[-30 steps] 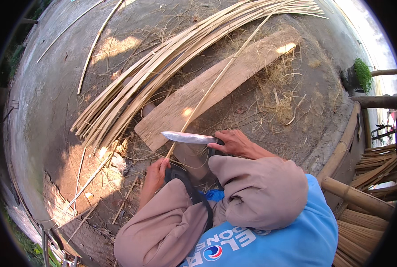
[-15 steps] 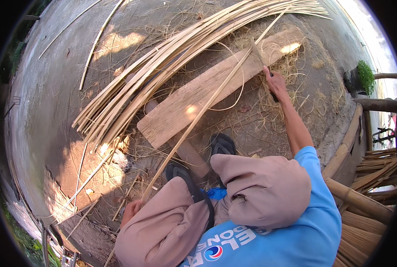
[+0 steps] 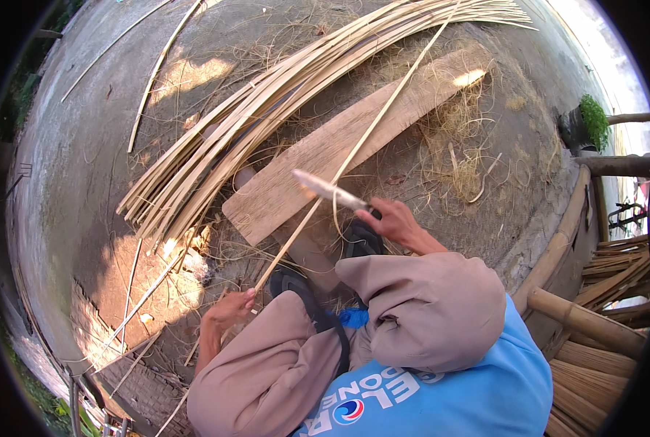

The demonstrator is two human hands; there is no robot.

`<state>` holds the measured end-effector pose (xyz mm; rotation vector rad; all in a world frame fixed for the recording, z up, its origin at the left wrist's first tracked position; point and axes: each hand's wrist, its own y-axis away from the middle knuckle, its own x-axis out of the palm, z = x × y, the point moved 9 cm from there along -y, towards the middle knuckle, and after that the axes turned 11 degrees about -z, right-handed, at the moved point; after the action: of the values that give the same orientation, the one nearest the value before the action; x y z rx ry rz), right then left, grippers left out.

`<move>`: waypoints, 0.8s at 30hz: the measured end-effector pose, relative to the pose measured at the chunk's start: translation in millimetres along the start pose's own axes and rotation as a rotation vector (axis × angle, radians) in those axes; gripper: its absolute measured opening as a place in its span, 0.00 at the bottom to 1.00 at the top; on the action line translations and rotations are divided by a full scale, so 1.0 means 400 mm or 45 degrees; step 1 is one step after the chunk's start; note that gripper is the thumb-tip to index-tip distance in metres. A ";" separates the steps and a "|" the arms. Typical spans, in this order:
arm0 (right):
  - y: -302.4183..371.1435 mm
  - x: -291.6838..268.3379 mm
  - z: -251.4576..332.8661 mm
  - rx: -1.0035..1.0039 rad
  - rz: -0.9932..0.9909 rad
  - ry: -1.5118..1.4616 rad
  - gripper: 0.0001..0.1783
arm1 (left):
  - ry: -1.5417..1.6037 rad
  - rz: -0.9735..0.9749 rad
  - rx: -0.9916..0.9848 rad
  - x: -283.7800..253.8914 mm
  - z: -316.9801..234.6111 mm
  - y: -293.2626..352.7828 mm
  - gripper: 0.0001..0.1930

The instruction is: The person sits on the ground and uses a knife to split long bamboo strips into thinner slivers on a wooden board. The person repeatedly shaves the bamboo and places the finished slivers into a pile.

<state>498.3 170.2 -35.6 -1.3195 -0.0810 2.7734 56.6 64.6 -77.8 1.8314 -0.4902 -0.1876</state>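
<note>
The right hand (image 3: 394, 222) was clamped around the handle of a long knife with a pale steel blade (image 3: 325, 189), the blade reaching out to the left over the near end of a broad, weathered wooden plank (image 3: 339, 149) lying on the ground. The blade met a long, thin, pale bamboo strip (image 3: 372, 125) where the strip crossed the plank's near end. The left hand (image 3: 226, 313) was closed on the lower end of that strip, below and to the left of the plank, near the person's knee. From there the strip ran up diagonally across the plank and past its far end. Thin curled shavings (image 3: 460, 156) lay scattered on the ground just right of the plank. A loose bundle of long split bamboo strips (image 3: 267, 124) lay beside the plank along its left edge, fanning out toward the lower left. All of it rested on a bare concrete floor (image 3: 84, 160). Stacked bamboo poles (image 3: 602, 328) stood well to the right of the plank.
</note>
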 end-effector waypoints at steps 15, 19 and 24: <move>-0.274 -0.389 -0.477 0.588 -0.521 0.296 0.38 | 0.022 -0.093 -0.115 -0.242 0.255 0.180 0.24; -0.273 -0.279 -0.370 0.830 -0.389 -0.177 0.39 | 0.152 -0.149 -0.096 -0.156 0.240 0.152 0.22; 0.007 0.010 -0.029 0.218 -0.115 -0.123 0.34 | 0.531 -0.386 0.622 0.010 0.024 0.222 0.16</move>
<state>504.7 167.8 -46.1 -1.1137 0.0881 2.6979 35.8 33.0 3.1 2.3426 0.0479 0.1247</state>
